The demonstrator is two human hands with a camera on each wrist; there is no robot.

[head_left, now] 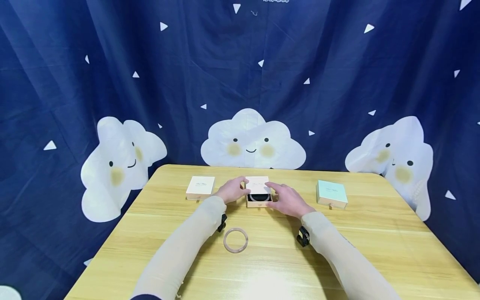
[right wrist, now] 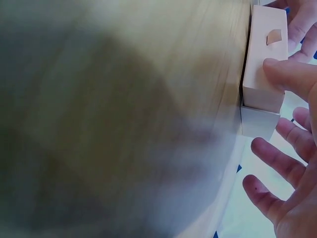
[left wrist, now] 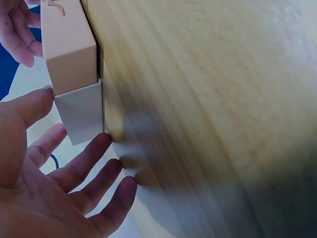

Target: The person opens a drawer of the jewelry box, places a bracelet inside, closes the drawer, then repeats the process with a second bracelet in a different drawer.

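A pale pink drawer box (head_left: 256,183) stands at the table's middle back, its drawer (head_left: 258,204) pulled partly out toward me. Inside the drawer, a greyish bangle (head_left: 251,198) lies around a black pad, partly covered by the sleeve. My left hand (head_left: 231,190) holds the sleeve's left side with thumb and forefinger; its other fingers spread loosely in the left wrist view. On the other side, my right hand (head_left: 288,201) has its forefinger at the sleeve's right edge. In the right wrist view, the right thumb (right wrist: 285,74) presses the drawer front beside a small ribbon tab (right wrist: 274,37).
A pinkish bangle (head_left: 236,240) lies flat on the wooden table (head_left: 277,258), between my forearms. Left of the hands is a closed cream box (head_left: 200,187); on the right stands a closed mint-green box (head_left: 332,193). A dark blue curtain (head_left: 180,83) hangs behind the table.
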